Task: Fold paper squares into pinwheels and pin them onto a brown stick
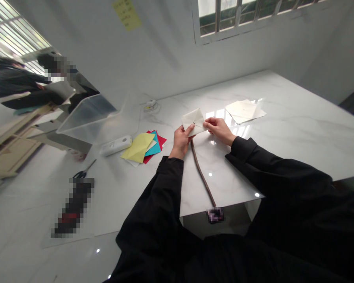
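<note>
Cream paper, folded into a small envelope [191,118], is up between both hands, above the marble-patterned table [297,122]. From where I stand, the left hand [181,140] has it gripped at the near side, thumb pressed across the front; the right hand [220,129] is closed to a pinch at the envelope's right edge. Just below the left hand, a long brown strip [201,171] runs toward the person and the table's near edge; it could be a cord or a stick, I can't quite make out which. Left of the left hand lie overlapping coloured sheets [139,147], yellow on top, with a white device [115,146] beside them and scissors [80,174] farther left. Past the right hand rests a pile of cream sheets [243,111]. Well off to the left of both hands sits another person [17,84] in dark clothes.
</note>
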A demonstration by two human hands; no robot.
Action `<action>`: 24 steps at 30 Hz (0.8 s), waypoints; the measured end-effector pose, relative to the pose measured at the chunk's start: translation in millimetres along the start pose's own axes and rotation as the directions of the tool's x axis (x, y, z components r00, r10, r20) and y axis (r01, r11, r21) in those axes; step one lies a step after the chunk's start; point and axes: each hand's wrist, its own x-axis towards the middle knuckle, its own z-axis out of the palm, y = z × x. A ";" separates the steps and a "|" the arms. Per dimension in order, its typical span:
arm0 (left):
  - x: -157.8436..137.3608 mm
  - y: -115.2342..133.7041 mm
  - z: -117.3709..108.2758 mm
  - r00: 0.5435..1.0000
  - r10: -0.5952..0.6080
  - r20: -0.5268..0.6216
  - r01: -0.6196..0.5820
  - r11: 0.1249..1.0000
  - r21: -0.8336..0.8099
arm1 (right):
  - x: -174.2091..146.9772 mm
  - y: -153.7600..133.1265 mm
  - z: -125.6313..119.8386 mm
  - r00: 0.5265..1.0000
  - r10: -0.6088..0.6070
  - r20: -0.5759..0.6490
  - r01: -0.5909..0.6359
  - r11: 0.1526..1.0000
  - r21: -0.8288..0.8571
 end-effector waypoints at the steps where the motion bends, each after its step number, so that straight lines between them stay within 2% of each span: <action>1: -0.1 -0.4 0.3 1.000 0.000 -0.002 0.000 1.000 -0.001 | 0.5 1.1 -0.3 1.000 -0.012 0.008 0.012 1.000 -0.011; 6: -1.1 -0.8 1.5 1.000 0.014 -0.003 -0.014 1.000 -0.003 | 1.3 6.8 -1.0 0.998 -0.051 0.029 0.054 0.991 -0.121; 9: -1.1 -1.9 1.3 1.000 0.023 -0.006 -0.023 1.000 -0.008 | -1.7 3.1 -0.9 0.986 -0.153 -0.060 0.132 0.955 -0.265; 12: -0.8 -4.1 1.5 0.999 0.034 -0.009 -0.034 0.999 -0.005 | -7.9 -8.6 0.3 0.917 -0.378 -0.124 0.291 0.850 -0.439; 15: -1.3 -5.2 3.3 0.999 0.046 -0.007 -0.046 0.999 0.011 | -13.3 -18.8 2.9 0.857 -0.512 -0.051 0.409 0.739 -0.535; 19: -3.0 -3.5 7.2 0.999 0.034 0.018 -0.034 0.999 -0.007 | -13.6 -17.3 5.4 0.861 -0.503 0.073 0.454 0.696 -0.556; 24: -3.3 -2.5 8.6 1.000 0.012 0.018 -0.011 1.000 -0.030 | -10.4 -10.0 4.4 0.878 -0.469 0.096 0.438 0.706 -0.556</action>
